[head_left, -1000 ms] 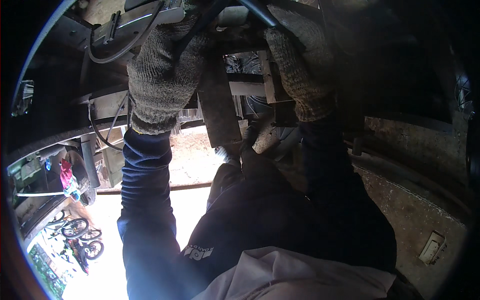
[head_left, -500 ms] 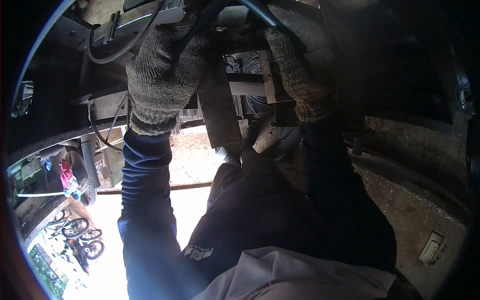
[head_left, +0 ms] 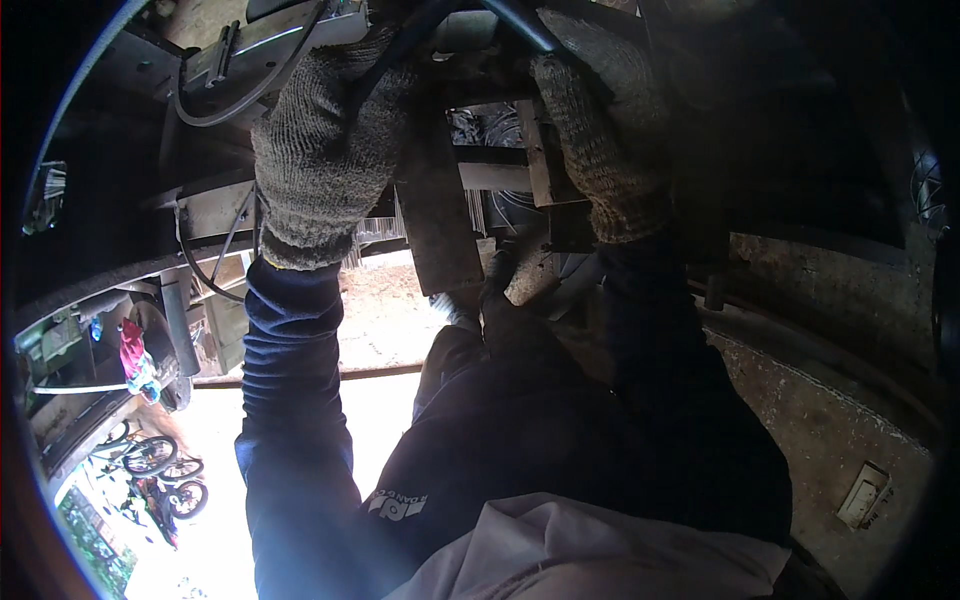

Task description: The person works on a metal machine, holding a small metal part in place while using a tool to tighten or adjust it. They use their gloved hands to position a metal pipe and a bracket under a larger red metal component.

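Note:
In a knitted grey work glove, my left hand (head_left: 325, 155) is closed round the left arm of a dark bar (head_left: 520, 25) at the top edge. My right hand (head_left: 600, 140), gloved alike, is closed round the bar's right arm. The two arms slope up toward each other, and the upper part of the bar is out of view. Shadow hides much of my right hand's fingers. Beneath the bar, between my wrists, are a flat dark metal plate (head_left: 436, 220) and a rusty upright strip (head_left: 535, 155).
A thin grey cable (head_left: 225, 120) loops left of my left hand. Lower left, a red and blue cloth (head_left: 138, 360) hangs by metal parts, with several bicycles (head_left: 152, 455) beyond. A small pale box (head_left: 864, 496) is on the worn surface at right.

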`<action>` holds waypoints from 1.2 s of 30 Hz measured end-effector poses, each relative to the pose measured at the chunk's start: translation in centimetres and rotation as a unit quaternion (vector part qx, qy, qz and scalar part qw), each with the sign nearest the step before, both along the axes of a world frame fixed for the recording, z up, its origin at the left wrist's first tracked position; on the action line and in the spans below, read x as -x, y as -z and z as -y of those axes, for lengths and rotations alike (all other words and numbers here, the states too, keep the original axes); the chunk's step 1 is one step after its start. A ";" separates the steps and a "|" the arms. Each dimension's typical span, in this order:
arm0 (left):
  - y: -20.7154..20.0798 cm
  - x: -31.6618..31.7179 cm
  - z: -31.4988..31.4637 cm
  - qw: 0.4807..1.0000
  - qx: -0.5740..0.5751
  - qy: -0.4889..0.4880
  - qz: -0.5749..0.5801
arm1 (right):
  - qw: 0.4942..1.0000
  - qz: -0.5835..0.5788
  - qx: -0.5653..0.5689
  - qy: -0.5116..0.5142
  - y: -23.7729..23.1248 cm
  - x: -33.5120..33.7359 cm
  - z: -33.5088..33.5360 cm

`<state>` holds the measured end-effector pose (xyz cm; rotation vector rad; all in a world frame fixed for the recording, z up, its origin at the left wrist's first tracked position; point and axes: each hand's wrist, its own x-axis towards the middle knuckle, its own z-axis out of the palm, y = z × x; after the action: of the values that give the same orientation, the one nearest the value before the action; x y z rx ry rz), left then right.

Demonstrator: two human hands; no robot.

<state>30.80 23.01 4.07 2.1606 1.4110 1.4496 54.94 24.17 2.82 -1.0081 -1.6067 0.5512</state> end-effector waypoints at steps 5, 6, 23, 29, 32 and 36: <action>0.2 0.4 -0.3 0.999 -0.019 -0.002 -0.029 | 0.999 0.047 -0.003 0.013 -0.9 0.0 0.4; 0.2 0.3 -0.3 1.000 -0.017 -0.002 -0.025 | 0.999 0.034 -0.004 0.009 -0.5 -0.1 0.3; 0.1 0.1 0.0 0.999 -0.011 -0.021 -0.034 | 0.999 0.036 0.011 0.008 -0.6 -0.1 0.2; 0.2 0.1 -0.2 0.999 -0.024 -0.009 -0.038 | 1.000 0.005 0.016 -0.023 -0.4 -0.3 0.2; 0.4 0.3 -0.2 0.999 -0.019 -0.013 -0.037 | 0.998 -0.040 0.039 -0.038 -0.5 0.2 0.3; 0.4 0.2 -0.1 0.999 -0.015 -0.013 -0.031 | 1.000 0.001 0.001 -0.021 -0.3 -0.2 0.1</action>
<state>30.60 23.10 3.72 2.2325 1.4531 1.4327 55.09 24.07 3.07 -0.9788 -1.6334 0.5816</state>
